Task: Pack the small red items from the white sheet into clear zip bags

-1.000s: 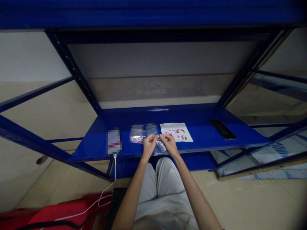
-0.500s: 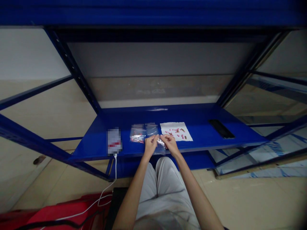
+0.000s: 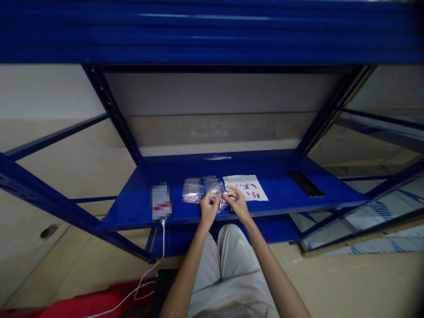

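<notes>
A small clear zip bag (image 3: 221, 204) is between my hands near the shelf's front edge, with small pieces inside it. My left hand (image 3: 209, 207) pinches its left side with curled fingers. On the other side, my right hand (image 3: 237, 203) grips the bag's right edge between thumb and fingers. More clear zip bags (image 3: 193, 191) with small reddish pieces lie left of my left hand. Another clear bag (image 3: 210, 180) lies just behind the held one, partly covered. Beyond my right hand is a white paper sheet (image 3: 233, 180) bearing scattered pink and brown small pieces (image 3: 253, 194).
A black phone (image 3: 305, 183) lies on the blue shelf (image 3: 274, 163) at right. A blurred-out device (image 3: 160, 202) with a white cable (image 3: 163, 243) sits at left, the cable hanging over the edge. Blue posts (image 3: 112, 106) and an upper shelf (image 3: 212, 33) frame the space.
The held bag has gone from hanging over the front edge to lying farther up on the shelf, its top now behind my fingers. My hands have spread slightly; the view has tilted up.
</notes>
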A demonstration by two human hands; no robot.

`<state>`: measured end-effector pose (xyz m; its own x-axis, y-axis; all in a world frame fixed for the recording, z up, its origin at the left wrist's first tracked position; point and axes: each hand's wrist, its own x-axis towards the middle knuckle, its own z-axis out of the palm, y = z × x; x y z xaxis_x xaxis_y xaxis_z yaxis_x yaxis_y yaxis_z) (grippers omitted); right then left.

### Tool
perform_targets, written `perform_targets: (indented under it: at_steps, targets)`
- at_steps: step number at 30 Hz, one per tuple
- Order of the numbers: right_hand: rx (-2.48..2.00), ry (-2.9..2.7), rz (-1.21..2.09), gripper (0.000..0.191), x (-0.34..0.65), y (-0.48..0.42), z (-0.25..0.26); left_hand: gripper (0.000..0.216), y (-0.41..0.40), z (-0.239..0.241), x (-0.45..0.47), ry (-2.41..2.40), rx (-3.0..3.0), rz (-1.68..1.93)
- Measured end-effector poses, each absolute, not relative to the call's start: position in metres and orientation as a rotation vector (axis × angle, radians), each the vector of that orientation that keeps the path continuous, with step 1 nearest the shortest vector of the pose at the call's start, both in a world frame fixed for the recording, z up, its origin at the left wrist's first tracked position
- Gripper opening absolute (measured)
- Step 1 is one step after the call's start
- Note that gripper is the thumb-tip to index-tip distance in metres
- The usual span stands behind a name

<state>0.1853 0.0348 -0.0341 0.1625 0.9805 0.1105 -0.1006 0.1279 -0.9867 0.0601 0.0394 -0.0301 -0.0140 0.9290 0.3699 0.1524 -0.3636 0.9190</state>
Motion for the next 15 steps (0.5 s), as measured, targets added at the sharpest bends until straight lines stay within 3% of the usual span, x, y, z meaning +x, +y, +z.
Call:
perform_targets:
  at_steps: [5,8,15]
  targets:
    - [-1.124,-0.992,0.959,0.04,0.184,0.039,-0.035,0.019,0.035,-0.022,0.035,1.53,1.986,1.537]
    - [-1.167,-1.047,0.949,0.032,0.186,0.041,-0.035,0.023,0.046,-0.023,0.019,1.817,2.105,1.419]
    - [-1.227,-1.037,0.909,0.042,0.188,0.039,-0.035,0.033,0.065,-0.044,0.01,2.068,2.225,1.143]
